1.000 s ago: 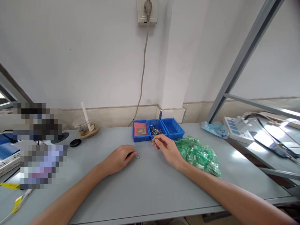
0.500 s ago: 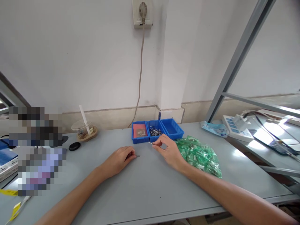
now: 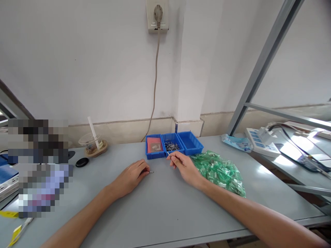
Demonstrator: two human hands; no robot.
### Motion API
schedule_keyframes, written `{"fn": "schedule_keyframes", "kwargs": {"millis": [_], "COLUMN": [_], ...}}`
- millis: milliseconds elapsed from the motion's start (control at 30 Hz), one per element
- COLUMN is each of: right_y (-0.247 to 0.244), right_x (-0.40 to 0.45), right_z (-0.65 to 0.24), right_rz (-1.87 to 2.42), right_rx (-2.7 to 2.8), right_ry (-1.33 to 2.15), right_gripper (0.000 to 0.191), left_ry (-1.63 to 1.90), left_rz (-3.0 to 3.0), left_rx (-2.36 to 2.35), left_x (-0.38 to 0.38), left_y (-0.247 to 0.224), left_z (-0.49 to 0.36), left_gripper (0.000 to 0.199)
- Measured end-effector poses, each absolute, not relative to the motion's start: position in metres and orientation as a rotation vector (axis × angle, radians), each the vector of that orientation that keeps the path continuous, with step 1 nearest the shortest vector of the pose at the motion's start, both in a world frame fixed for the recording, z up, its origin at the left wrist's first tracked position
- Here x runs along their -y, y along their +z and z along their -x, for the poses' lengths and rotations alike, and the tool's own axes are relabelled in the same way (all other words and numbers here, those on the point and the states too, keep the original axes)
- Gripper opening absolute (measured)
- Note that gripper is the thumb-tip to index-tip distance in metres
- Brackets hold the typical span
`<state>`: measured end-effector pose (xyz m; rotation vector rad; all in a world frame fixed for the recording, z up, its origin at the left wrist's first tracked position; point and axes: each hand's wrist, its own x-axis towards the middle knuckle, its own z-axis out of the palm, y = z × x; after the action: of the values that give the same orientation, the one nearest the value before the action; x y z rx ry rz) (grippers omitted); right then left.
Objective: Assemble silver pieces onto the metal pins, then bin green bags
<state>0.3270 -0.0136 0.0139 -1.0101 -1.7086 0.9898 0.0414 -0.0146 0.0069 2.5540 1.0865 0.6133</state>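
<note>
Pin (image 3: 151, 172) sticks out at left hand's (image 3: 133, 175) 3 o'clock, pinched. Right hand (image 3: 184, 167) pinches second pin (image 3: 168, 154); blue bin (image 3: 169, 136) at its 11 o'clock. Probably light, stiff, slick: grip mid-shank.

No text, brand, number or sign can be read. The yellow tags (image 3: 16, 234) on the cable at the left, the blue-and-white power strip (image 3: 260, 144) at the right and the light-blue packet (image 3: 236, 142) beside it bear colour or faint printing, but any lettering there is too small or blurred to tell.
</note>
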Motion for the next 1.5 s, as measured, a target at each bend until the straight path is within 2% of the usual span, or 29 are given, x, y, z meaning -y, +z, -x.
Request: {"fn": "schedule_keyframes", "kwargs": {"millis": [367, 733, 900, 1067, 1167, 1333, 1500], "right_y": [0.024, 0.022, 0.025, 0.024, 0.024, 0.026, 0.026], "right_x": [0.022, 0.02, 0.021, 0.016, 0.014, 0.014, 0.014], "right_z": [-0.327, -0.329, -0.327, -0.325, -0.326, -0.326, -0.326], "right_rz": [1.141, 1.116, 1.145, 1.067, 1.005, 1.029, 1.095], "right_rx": [1.737, 1.79, 1.752, 1.526, 1.357, 1.302, 1.305], "right_ry": [0.758, 0.676, 0.769, 1.26, 1.417, 1.419, 1.362], "right_gripper": [0.01, 0.012, 0.021, 0.045, 0.044, 0.032, 0.039], "left_ry": [0.615, 0.601, 0.601, 0.606, 0.607, 0.593, 0.582], "left_rz": [-2.575, -2.555, -2.538, -2.537, -2.531, -2.526, -2.531], "left_rx": [-1.096, -1.109, -1.136, -1.151, -1.164, -1.176, -1.165], "left_x": [0.014, 0.018, 0.019, 0.018, 0.018, 0.02, 0.022], "left_y": [0.006, 0.011, 0.01, 0.008, 0.008, 0.011, 0.013], "left_z": [-0.041, -0.042, -0.042, -0.041, -0.041, -0.042, -0.043], "left_gripper": [0.022, 0.015, 0.01, 0.006, 0.005, 0.003, 0.004]}}
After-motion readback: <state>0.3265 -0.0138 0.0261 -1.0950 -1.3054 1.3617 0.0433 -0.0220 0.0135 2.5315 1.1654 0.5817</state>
